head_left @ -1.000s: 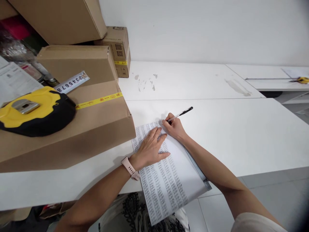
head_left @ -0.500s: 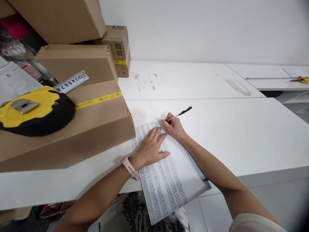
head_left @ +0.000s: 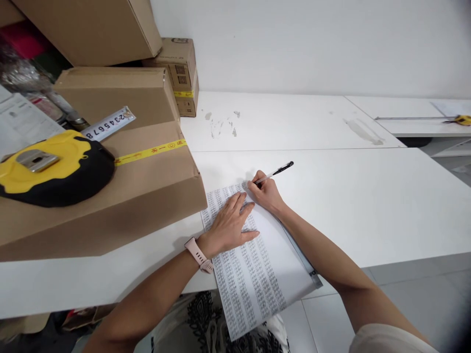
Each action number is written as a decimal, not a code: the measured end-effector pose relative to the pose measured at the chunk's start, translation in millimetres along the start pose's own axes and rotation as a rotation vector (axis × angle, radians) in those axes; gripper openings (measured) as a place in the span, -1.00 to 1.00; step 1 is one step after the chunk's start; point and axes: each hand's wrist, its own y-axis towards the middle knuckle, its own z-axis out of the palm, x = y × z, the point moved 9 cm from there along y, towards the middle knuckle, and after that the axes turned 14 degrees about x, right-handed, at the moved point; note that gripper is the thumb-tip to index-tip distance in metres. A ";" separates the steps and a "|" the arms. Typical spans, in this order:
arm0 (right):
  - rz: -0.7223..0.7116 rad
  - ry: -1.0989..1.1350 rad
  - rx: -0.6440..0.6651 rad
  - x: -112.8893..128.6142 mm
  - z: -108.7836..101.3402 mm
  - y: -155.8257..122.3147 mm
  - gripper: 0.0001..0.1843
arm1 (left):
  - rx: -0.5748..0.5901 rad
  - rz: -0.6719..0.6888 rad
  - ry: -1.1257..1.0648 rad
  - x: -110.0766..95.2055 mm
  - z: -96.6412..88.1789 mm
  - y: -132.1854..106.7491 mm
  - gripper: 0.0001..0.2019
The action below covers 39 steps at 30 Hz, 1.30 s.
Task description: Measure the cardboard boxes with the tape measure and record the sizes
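A sheet of paper (head_left: pixel 265 274) covered in rows of small handwriting lies on the white table (head_left: pixel 368 206) and hangs over its near edge. My left hand (head_left: pixel 228 225) rests flat on the sheet, fingers spread, a pink watch on the wrist. My right hand (head_left: pixel 265 192) is closed on a black-and-clear pen (head_left: pixel 275 172), its tip touching the top of the sheet.
A large cardboard box (head_left: pixel 140 181) sits left of the paper with a yellow and black tape measure (head_left: pixel 55 169) on top. More boxes (head_left: pixel 180 73) are stacked behind it. A second tape measure (head_left: pixel 461 119) lies extended on the far right table.
The pen has shifted slightly as my right hand writes. My left hand has stayed in place.
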 end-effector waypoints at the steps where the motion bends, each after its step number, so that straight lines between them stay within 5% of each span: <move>1: -0.001 -0.002 0.000 -0.2 0.1 0.2 -0.77 | 0.007 -0.006 0.003 -0.2 -0.3 0.2 -0.29; 39: 0.018 -0.034 -0.033 -0.8 -2.5 0.0 -0.80 | 0.032 -0.024 0.049 -2.2 -1.2 0.6 -0.25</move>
